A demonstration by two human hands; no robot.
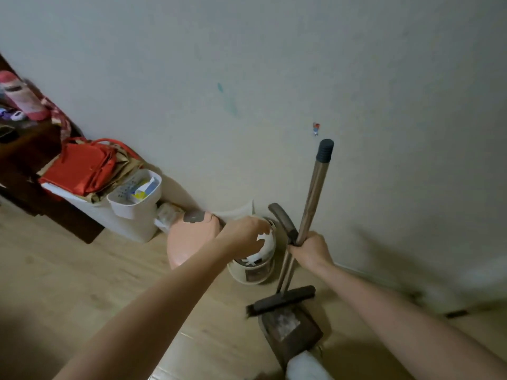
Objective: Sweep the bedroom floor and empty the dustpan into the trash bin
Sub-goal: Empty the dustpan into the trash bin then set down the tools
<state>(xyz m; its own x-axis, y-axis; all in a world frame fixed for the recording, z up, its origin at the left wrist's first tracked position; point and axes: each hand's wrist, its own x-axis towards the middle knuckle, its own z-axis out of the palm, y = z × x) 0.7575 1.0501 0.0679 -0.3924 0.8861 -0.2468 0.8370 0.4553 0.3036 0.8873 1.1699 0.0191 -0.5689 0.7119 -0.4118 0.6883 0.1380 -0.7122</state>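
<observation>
A small cream trash bin (251, 277) stands on the floor against the wall, with a white bag (267, 242) in its mouth. My left hand (242, 234) reaches over the bin and its curled fingers hold the white bag at the rim. My right hand (308, 249) grips the metal broom handle (315, 187) together with the dark dustpan handle (282, 218). The dark broom head (285, 298) rests on the floor over the brown dustpan (292, 334), which holds grey dust.
A pink rounded lid (189, 238) sits left of the bin. Further left stand white storage boxes (134, 204) with a red bag (82, 168) on top, beside dark wooden furniture (24, 160). The wall (274, 78) is close ahead. My white-socked foot (307, 366) is by the dustpan.
</observation>
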